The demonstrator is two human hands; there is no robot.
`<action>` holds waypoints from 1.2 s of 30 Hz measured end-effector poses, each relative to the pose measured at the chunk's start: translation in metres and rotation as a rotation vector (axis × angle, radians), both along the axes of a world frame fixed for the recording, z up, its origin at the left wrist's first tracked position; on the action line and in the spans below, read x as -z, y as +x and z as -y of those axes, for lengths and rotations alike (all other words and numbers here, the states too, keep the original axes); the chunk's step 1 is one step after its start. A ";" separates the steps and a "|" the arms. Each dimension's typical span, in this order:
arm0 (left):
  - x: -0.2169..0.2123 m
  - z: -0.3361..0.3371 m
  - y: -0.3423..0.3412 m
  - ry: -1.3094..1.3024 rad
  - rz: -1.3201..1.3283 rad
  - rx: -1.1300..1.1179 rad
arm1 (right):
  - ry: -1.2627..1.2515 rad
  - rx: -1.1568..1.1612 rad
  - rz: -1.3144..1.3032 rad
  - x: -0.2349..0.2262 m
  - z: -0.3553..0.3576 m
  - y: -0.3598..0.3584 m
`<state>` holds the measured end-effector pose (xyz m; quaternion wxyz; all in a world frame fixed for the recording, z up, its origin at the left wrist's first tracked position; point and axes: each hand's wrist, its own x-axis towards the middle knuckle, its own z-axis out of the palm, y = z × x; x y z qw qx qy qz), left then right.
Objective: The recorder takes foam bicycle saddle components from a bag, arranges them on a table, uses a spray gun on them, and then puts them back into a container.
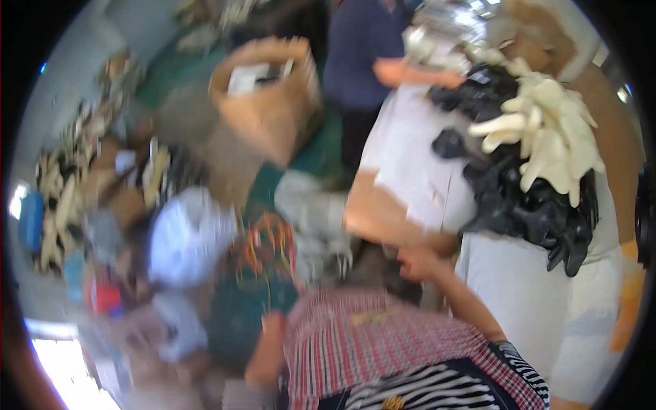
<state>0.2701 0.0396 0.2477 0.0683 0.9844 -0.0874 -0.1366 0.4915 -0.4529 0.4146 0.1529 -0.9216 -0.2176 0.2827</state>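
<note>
The picture is smeared by motion. My right hand (418, 264) is beside the table's near left edge, just below a brown cardboard piece (383, 213). Its fingers look curled in; what they hold, if anything, is hidden. Low on the left, next to my red checked apron (355, 335), is my left hand (274, 324), its fingers too blurred to read. A thin yellowish strand runs down toward it from a tangle of orange and yellow cords (266, 242). Black gloves (526, 212) and a bunch of cream gloves (547, 130) lie heaped on the white-covered table (512, 287).
Across the table's far end stands a person in dark blue (359, 58), one forearm (417, 72) over it. A large open carton (270, 102) is on the green floor. Grey cloth (311, 225), a pale blue sack (190, 239) and glove piles (65, 205) lie leftward.
</note>
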 end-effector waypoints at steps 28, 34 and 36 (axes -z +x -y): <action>0.093 0.011 0.205 -1.201 -0.319 -1.769 | 0.175 -0.074 -0.641 0.228 -0.275 0.175; 0.230 0.054 0.148 -1.122 -0.616 -2.034 | -0.296 0.072 -0.198 0.405 -0.322 0.295; 0.270 0.070 0.139 -1.029 -0.656 -2.076 | -0.346 -0.044 -0.014 0.429 -0.327 0.335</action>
